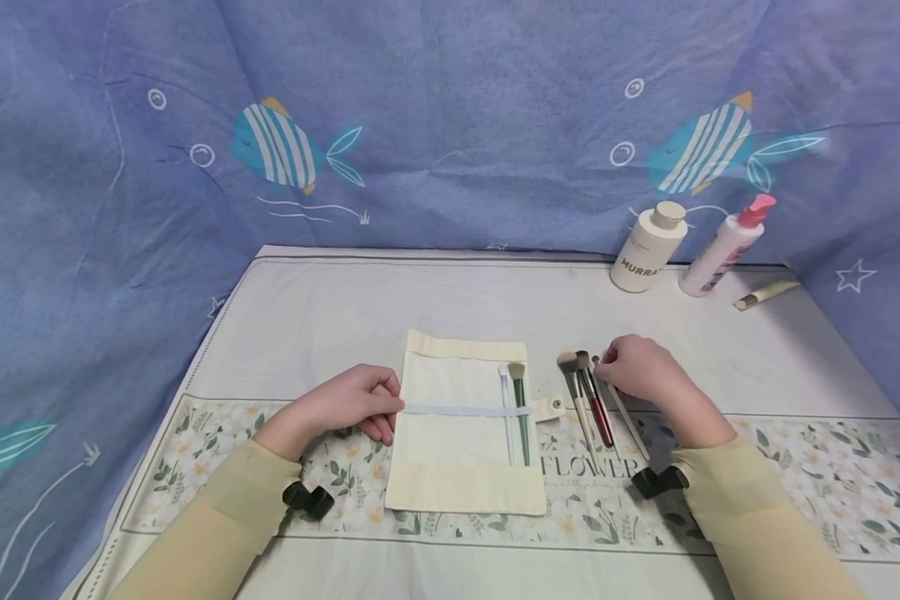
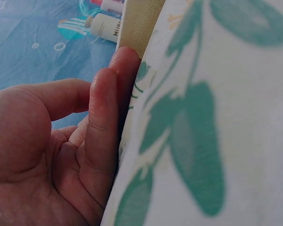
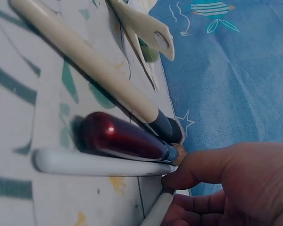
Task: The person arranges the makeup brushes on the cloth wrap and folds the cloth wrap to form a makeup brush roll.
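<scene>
A cream brush roll (image 1: 450, 437) lies unfolded, a pale elastic band across its middle. A white-handled brush (image 1: 507, 417) and a green brush (image 1: 521, 417) sit under the band at its right side. My left hand (image 1: 356, 404) pinches the roll's left edge near the band; in the left wrist view its fingertips press at the edge. My right hand (image 1: 637, 367) pinches the upper end of a thin white makeup brush (image 1: 630, 421). Beside it lie a dark red brush (image 1: 598, 412), a beige-handled brush (image 1: 579, 404) and another white-handled brush (image 3: 104, 162).
A snap strap (image 1: 549, 408) sticks out from the roll's right edge. At the back right stand a white bottle (image 1: 645, 250) and a pink-topped pump bottle (image 1: 723, 250). A beige-handled item (image 1: 767, 293) lies near them. Blue fish-print cloth (image 1: 450, 125) hangs behind the table.
</scene>
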Available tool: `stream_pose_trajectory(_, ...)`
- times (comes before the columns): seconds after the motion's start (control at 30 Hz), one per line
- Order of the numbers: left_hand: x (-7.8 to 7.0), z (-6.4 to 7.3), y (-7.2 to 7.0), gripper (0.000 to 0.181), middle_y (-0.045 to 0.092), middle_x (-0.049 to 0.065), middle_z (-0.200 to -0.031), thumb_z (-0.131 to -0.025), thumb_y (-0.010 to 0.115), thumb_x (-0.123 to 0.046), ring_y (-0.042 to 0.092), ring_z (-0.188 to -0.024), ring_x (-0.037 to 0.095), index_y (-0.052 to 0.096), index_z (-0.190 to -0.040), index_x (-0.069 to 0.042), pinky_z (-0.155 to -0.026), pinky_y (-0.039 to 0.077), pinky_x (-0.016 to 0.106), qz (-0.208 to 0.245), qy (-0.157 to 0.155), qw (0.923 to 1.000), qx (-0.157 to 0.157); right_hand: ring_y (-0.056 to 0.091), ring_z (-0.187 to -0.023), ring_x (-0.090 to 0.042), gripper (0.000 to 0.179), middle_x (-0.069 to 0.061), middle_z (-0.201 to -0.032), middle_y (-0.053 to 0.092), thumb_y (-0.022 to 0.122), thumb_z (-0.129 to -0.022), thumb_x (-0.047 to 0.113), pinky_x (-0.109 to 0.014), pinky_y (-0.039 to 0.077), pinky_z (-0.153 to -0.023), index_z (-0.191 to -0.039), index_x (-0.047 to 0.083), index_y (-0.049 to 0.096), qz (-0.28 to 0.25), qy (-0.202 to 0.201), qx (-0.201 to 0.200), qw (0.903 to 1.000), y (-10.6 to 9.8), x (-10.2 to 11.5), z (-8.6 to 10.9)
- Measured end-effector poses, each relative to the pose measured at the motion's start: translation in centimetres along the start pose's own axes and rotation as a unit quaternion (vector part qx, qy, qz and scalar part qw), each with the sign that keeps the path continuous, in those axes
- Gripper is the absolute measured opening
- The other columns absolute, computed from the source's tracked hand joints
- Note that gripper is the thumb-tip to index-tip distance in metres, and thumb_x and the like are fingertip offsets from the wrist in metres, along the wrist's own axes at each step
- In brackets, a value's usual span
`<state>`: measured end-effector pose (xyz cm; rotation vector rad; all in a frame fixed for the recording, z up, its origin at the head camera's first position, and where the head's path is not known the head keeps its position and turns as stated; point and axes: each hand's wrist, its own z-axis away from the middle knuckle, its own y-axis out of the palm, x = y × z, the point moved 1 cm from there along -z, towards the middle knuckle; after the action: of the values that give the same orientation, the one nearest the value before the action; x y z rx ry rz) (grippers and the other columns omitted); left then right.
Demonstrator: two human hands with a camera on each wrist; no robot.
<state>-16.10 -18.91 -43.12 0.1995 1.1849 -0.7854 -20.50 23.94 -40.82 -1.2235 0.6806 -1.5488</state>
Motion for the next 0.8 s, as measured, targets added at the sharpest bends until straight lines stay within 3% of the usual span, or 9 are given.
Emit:
stream_pose_trajectory(0.17, 0.1, 0.1, -0.1, 0.016, 0.072, 0.015, -0.079, -0.103, 0.06, -0.011, 0.075, -0.068, 0.026, 0.052, -0.1, 0.001, -0.063, 0.064, 0.034, -0.002, -0.002, 1.0, -0.002, 0.059, -0.06, -0.019, 0.029, -0.008, -0.072, 0.063, 0.059, -0.095, 0.025, -0.034, 0.046, -0.059, -0.1, -0.003, 0.065, -0.026, -0.003, -0.005, 0.9996, -0.1, 0.2, 0.0)
stream_pose_trajectory(0.47, 0.0, 0.1, -0.1, 0.015, 0.073, 0.015, -0.079, -0.103, 0.061, -0.011, 0.075, -0.068, 0.025, 0.052, -0.1, 0.001, -0.063, 0.063, 0.033, -0.006, -0.003, 1.0, -0.003, 0.057, -0.061, -0.018, 0.018, -0.005, -0.071, 0.058, 0.059, -0.097, 0.019, -0.032, 0.047, -0.059, -0.089, 0.003, 0.058, -0.104, -0.031, -0.014, 0.994, -0.9, 1.3, 0.0)
stream_pose_trajectory(0.63, 0.0, 0.1, -0.2, 0.015, 0.072, 0.015, -0.079, -0.103, 0.06, -0.011, 0.075, -0.068, 0.025, 0.052, -0.1, 0.001, -0.063, 0.064, 0.034, -0.005, 0.0, 1.0, -0.002, 0.062, -0.066, -0.017, 0.017, -0.007, -0.078, 0.06, 0.06, -0.099, 0.016, -0.032, 0.055, -0.061, -0.093, 0.0, 0.056, -0.185, -0.046, -0.01, 0.9817, -1.0, 2.2, -0.5)
stream_pose_trajectory(0.8, 0.2, -0.1, -0.2, 0.015, 0.073, 0.014, -0.08, -0.104, 0.06, -0.011, 0.076, -0.068, 0.025, 0.052, -0.1, 0.0, -0.064, 0.064, 0.034, -0.002, -0.003, 1.0, 0.003, 0.062, -0.066, -0.018, 0.018, -0.005, -0.071, 0.06, 0.061, -0.1, 0.015, -0.031, 0.057, -0.061, -0.102, -0.003, 0.057, -0.255, -0.053, -0.009, 0.9653, -0.4, 2.7, -1.2)
